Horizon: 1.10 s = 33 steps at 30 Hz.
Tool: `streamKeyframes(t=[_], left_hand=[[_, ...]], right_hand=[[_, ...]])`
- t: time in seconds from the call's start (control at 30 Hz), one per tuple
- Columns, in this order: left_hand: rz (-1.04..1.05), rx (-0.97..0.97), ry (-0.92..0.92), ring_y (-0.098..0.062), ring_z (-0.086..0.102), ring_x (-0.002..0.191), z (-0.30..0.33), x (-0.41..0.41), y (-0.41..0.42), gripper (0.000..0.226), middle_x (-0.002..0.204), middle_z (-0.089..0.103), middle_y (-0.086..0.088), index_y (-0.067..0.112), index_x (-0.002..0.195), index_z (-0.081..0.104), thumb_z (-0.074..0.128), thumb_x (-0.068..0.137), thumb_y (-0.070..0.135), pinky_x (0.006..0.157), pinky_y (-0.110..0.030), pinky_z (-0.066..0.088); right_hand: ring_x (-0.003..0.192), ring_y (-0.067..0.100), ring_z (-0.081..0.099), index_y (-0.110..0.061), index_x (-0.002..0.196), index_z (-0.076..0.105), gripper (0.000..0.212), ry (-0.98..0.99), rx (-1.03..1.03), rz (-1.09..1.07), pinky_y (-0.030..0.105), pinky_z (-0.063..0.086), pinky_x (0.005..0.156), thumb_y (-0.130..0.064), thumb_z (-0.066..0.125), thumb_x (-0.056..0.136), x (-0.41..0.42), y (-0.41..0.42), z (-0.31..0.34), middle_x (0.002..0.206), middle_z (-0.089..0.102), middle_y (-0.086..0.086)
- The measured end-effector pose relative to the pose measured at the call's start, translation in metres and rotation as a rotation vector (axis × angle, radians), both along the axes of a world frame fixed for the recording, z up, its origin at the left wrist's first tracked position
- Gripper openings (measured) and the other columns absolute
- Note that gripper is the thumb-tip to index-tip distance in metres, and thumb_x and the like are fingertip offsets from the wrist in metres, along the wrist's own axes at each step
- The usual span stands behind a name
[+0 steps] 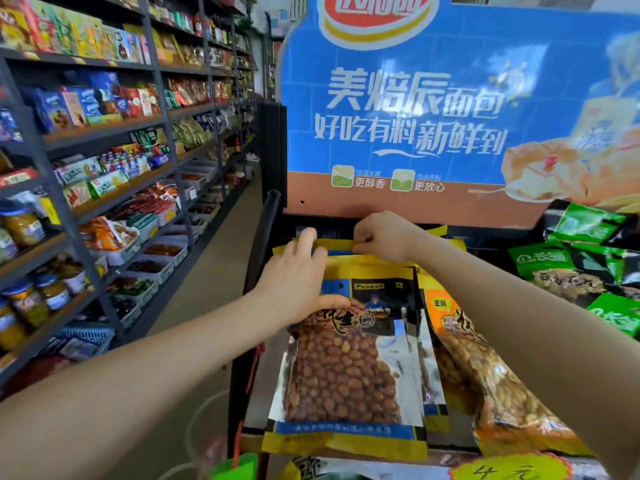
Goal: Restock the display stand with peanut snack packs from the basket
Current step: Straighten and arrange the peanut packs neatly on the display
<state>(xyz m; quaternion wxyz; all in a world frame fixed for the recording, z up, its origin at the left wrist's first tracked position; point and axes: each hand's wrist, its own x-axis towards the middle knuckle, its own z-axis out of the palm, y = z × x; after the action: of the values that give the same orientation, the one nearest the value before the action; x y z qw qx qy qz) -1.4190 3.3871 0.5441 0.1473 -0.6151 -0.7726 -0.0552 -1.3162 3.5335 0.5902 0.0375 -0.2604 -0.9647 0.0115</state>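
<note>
Seating the top edge of a peanut pack [346,358] on the display stand [263,258] is the step in hand, and it goes best if both hands work the yellow header together. The left hand [294,282], at about ten o'clock from the pack's middle, lies spread across the header with its thumb tucked under onto the printed front — a flat press, not a grip. The right hand [381,237], near twelve o'clock, pinches the header strip between thumb and curled fingers. The pack lies face up at the front of the row, touching an orange-labelled pack [485,358] at three o'clock. My judgement: keep the header level and slide it squarely back under the blue sign [433,116] — a tilt would crowd the neighbour. The basket is not identifiable here.
</note>
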Motion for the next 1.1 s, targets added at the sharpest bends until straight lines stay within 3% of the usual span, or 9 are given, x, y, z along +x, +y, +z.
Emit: streamKeyframes(t=[0.1, 0.23, 0.33, 0.47, 0.67, 0.73, 0.87, 0.97, 1.1], left_hand=[[0.006, 0.11, -0.005, -0.024, 0.042, 0.116, -0.003, 0.003, -0.002, 0.077, 0.135, 0.027, -0.007, 0.01, 0.114, 0.043, 0.055, 0.069, 0.071, 0.093, -0.036, 0.038], [-0.01, 0.12, 0.0, -0.023, 0.057, 0.096, -0.004, 0.003, -0.003, 0.058, 0.106, 0.056, -0.002, 0.014, 0.099, 0.042, 0.052, 0.075, 0.067, 0.081, -0.033, 0.034], [-0.042, 0.096, -0.05, -0.028, 0.062, 0.088, 0.003, -0.002, 0.001, 0.041, 0.091, 0.066, -0.005, 0.014, 0.1, 0.049, 0.054, 0.085, 0.052, 0.067, -0.031, 0.032], [-0.064, 0.154, -0.138, -0.03, 0.061, 0.083, 0.014, -0.005, 0.005, 0.028, 0.078, 0.056, -0.004, 0.013, 0.098, 0.054, 0.055, 0.089, 0.039, 0.056, -0.033, 0.036], [-0.134, 0.541, 0.051, -0.032, 0.058, 0.057, 0.047, -0.019, 0.015, 0.026, 0.061, 0.055, -0.006, 0.006, 0.079, 0.053, 0.065, 0.084, 0.029, 0.045, -0.028, 0.029], [-0.128, 0.581, 0.144, -0.03, 0.056, 0.048, 0.046, -0.021, 0.017, 0.028, 0.054, 0.056, -0.007, 0.006, 0.071, 0.053, 0.075, 0.074, 0.024, 0.044, -0.025, 0.027], [-0.054, 0.488, 0.226, -0.028, 0.063, 0.058, 0.025, -0.023, 0.016, 0.04, 0.069, 0.065, -0.008, 0.006, 0.087, 0.06, 0.085, 0.061, 0.024, 0.041, -0.027, 0.042], [0.066, 0.503, 0.238, -0.034, 0.063, 0.096, 0.025, -0.027, 0.01, 0.073, 0.113, 0.063, -0.016, 0.005, 0.123, 0.049, 0.083, 0.063, 0.029, 0.073, -0.04, 0.053], [-0.232, 0.396, 0.329, -0.033, 0.06, 0.109, 0.018, -0.015, 0.004, 0.069, 0.124, 0.058, -0.013, 0.012, 0.122, 0.054, 0.083, 0.062, 0.033, 0.084, -0.043, 0.052]], right_hand=[[0.082, 0.022, 0.05, -0.007, 0.082, 0.059, 0.021, 0.103, -0.181, 0.002, 0.03, 0.035, 0.068, -0.024, 0.052, 0.092, 0.008, -0.002, 0.0, 0.08, 0.053, 0.0], [0.075, 0.013, 0.051, -0.01, 0.097, 0.058, 0.028, 0.026, -0.368, 0.029, 0.026, 0.037, 0.066, -0.037, 0.05, 0.093, 0.015, -0.004, 0.008, 0.079, 0.054, -0.006], [0.062, 0.016, 0.041, 0.001, 0.086, 0.055, 0.028, -0.029, -0.272, 0.115, 0.028, 0.029, 0.06, -0.025, 0.065, 0.085, 0.012, -0.002, 0.006, 0.069, 0.046, 0.001], [0.066, 0.017, 0.043, 0.0, 0.073, 0.056, 0.02, 0.106, -0.244, 0.161, 0.028, 0.031, 0.061, -0.013, 0.069, 0.081, 0.011, 0.004, 0.005, 0.068, 0.047, 0.003], [0.071, 0.016, 0.048, -0.004, 0.079, 0.058, 0.017, 0.428, -0.12, 0.146, 0.02, 0.033, 0.058, -0.017, 0.069, 0.082, 0.018, 0.003, 0.059, 0.073, 0.054, 0.007], [0.071, 0.018, 0.045, -0.009, 0.077, 0.052, 0.019, 0.429, -0.055, 0.153, 0.029, 0.03, 0.058, -0.019, 0.067, 0.083, 0.016, 0.001, 0.064, 0.071, 0.049, 0.005], [0.075, 0.021, 0.045, -0.001, 0.094, 0.055, 0.024, 0.422, -0.082, 0.085, 0.028, 0.027, 0.061, -0.021, 0.065, 0.085, 0.009, 0.005, 0.051, 0.082, 0.05, 0.009], [0.065, 0.017, 0.044, -0.01, 0.1, 0.054, 0.02, 0.493, -0.213, 0.06, 0.025, 0.032, 0.055, -0.025, 0.06, 0.089, 0.013, 0.009, 0.059, 0.081, 0.053, 0.008], [0.076, 0.014, 0.051, -0.005, 0.096, 0.063, 0.016, 0.508, -0.257, 0.014, 0.027, 0.036, 0.07, -0.019, 0.057, 0.091, 0.023, 0.022, 0.065, 0.084, 0.058, 0.007]])
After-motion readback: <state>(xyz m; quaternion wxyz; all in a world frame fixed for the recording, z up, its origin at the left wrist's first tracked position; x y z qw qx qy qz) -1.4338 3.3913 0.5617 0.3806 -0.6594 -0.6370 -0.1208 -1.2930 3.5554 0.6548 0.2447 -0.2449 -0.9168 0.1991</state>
